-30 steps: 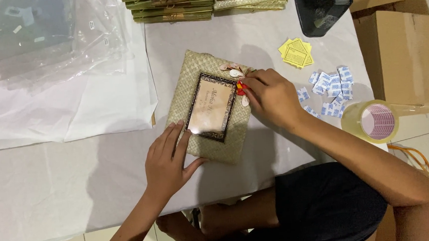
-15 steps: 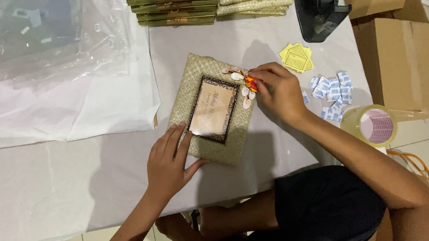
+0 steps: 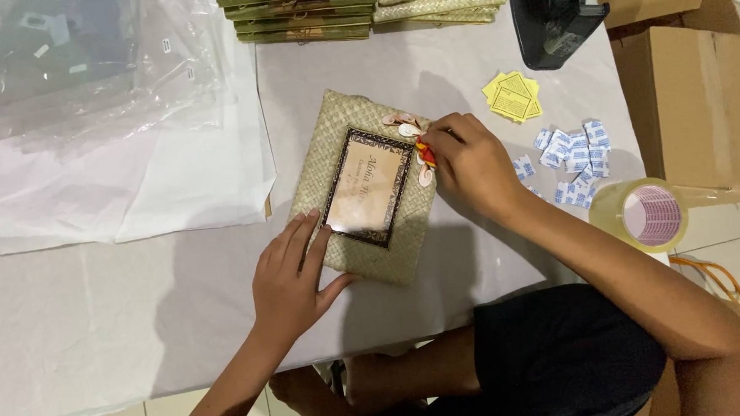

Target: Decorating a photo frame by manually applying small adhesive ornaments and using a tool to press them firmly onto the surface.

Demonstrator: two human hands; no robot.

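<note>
Left hand (image 3: 287, 276) spread flat, pressing the lower left corner of the woven frame (image 3: 368, 195) at frame centre on the white surface (image 3: 97, 323). Right hand (image 3: 467, 165) pinches the shell ornament (image 3: 422, 153) at the frame's upper right edge.

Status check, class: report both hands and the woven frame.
Left hand flat on woven frame, pinning it. Right hand pinching shell trim. Nothing in the way.

woven frame (image 3: 369, 195) lies mid-bench (image 3: 97, 315); stacked frames (image 3: 359, 6) behind it, plastic bags (image 3: 84, 71) to its left, paper slips (image 3: 514, 97), sachets (image 3: 574, 159) and tape roll (image 3: 647, 213) right.
</note>
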